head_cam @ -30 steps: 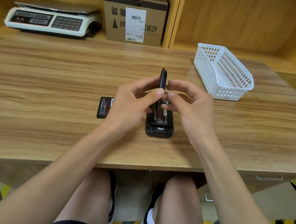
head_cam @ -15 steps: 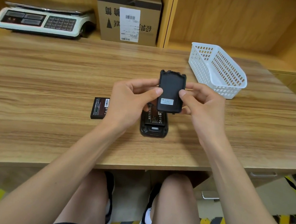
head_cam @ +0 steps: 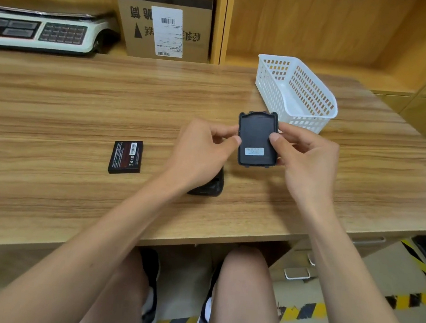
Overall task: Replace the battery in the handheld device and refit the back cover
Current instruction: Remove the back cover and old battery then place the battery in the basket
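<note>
Back cover (head_cam: 257,139) pinched at its long edges by left hand (head_cam: 202,151) and right hand (head_cam: 309,161) | thin, light, likely stiff plastic — edge tabs look fragile | device (head_cam: 210,184) below

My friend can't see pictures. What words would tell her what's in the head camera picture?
Two bare hands, left hand and right hand, hold a black back cover up above a wooden table, its inner side facing the camera. The black handheld device lies mostly hidden under the left hand, with a loose battery to its left and a white basket behind.
</note>
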The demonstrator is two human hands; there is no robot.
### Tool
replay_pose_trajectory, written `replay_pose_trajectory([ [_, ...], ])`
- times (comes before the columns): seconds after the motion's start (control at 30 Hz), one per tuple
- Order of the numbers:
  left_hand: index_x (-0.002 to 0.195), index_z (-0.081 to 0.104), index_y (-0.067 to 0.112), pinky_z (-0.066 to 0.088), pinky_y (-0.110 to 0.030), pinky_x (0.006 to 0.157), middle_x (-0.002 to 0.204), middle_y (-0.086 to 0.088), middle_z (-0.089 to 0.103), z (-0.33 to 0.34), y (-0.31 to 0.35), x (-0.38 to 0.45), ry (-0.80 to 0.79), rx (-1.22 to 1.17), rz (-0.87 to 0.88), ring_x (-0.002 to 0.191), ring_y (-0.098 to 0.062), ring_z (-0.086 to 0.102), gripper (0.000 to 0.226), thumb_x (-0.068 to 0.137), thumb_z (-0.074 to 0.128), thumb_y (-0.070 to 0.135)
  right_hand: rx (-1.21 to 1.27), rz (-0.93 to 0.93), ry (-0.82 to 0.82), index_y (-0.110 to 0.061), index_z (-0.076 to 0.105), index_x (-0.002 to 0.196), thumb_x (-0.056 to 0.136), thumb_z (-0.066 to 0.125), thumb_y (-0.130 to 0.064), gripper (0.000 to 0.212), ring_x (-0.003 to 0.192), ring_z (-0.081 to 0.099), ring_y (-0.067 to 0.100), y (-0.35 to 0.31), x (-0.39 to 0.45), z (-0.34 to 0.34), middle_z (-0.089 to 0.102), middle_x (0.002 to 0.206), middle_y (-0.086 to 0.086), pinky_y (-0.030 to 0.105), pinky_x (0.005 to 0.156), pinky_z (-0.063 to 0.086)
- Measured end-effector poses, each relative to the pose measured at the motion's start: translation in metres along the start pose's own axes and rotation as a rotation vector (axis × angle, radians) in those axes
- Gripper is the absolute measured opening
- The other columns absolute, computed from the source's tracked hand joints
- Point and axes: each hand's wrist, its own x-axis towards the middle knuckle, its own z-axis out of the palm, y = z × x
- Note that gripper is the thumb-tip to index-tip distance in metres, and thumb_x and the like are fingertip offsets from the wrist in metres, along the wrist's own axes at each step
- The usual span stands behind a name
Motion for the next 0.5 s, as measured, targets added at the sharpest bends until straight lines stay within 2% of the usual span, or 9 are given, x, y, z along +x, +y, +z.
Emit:
replay_pose_trajectory([
  [0.1, 0.108, 0.079, 0.026, 0.052, -0.034, 0.096, 0.094, 0.004, 0.079, 0.009, 0.001, 0.002, -0.075, 0.111, 0.003, 0.096, -0.017, 0.071, 0.025, 0.088, 0.064, 0.032, -0.061, 0.006, 0.019, -0.02, 0.078, 0.105, 0.082, 0.076, -0.018, 0.024, 0.078, 0.073, 0.012, 0.008, 0.001, -0.007, 0.077, 0.084, -0.005, 0.044, 0.076, 0.061],
  [0.2, 0.092, 0.078, 0.022, 0.046, -0.044, 0.101, 0.086, -0.001, 0.078, 0.018, 0.0, 0.003, -0.124, 0.238, 0.024, 0.087, -0.02, 0.069, 0.029, 0.083, 0.058, 0.041, -0.132, 0.004, 0.006, -0.022, 0.079, 0.103, 0.082, 0.075, -0.019, 0.022, 0.075, 0.071, 0.006, 0.014, 0.0, -0.013, 0.077, 0.082, -0.009, 0.042, 0.077, 0.06],
  [0.27, 0.091, 0.077, 0.021, 0.037, -0.04, 0.1, 0.085, 0.0, 0.077, 0.021, -0.001, 0.004, -0.113, 0.328, 0.038, 0.088, -0.019, 0.067, 0.025, 0.088, 0.06, 0.039, -0.172, -0.006, -0.004, -0.023, 0.079, 0.102, 0.082, 0.075, -0.018, 0.021, 0.073, 0.071, 0.004, 0.017, -0.001, -0.015, 0.076, 0.081, -0.013, 0.039, 0.077, 0.06],
  [0.33, 0.092, 0.076, 0.021, 0.03, -0.038, 0.091, 0.084, 0.0, 0.077, 0.024, 0.0, 0.005, -0.099, 0.412, 0.063, 0.089, -0.021, 0.066, 0.025, 0.09, 0.059, 0.039, -0.226, 0.003, -0.016, -0.024, 0.079, 0.101, 0.082, 0.076, -0.019, 0.02, 0.07, 0.069, 0.004, 0.021, -0.001, -0.017, 0.075, 0.08, -0.014, 0.037, 0.077, 0.059],
  [0.5, 0.091, 0.076, 0.019, 0.031, -0.039, 0.093, 0.087, 0.002, 0.075, 0.031, 0.001, 0.004, -0.14, 0.517, 0.057, 0.094, -0.023, 0.063, 0.025, 0.09, 0.059, 0.037, -0.317, 0.028, -0.056, -0.023, 0.078, 0.104, 0.081, 0.075, -0.025, 0.023, 0.073, 0.07, 0.006, 0.028, 0.0, -0.018, 0.075, 0.078, -0.012, 0.037, 0.077, 0.058],
])
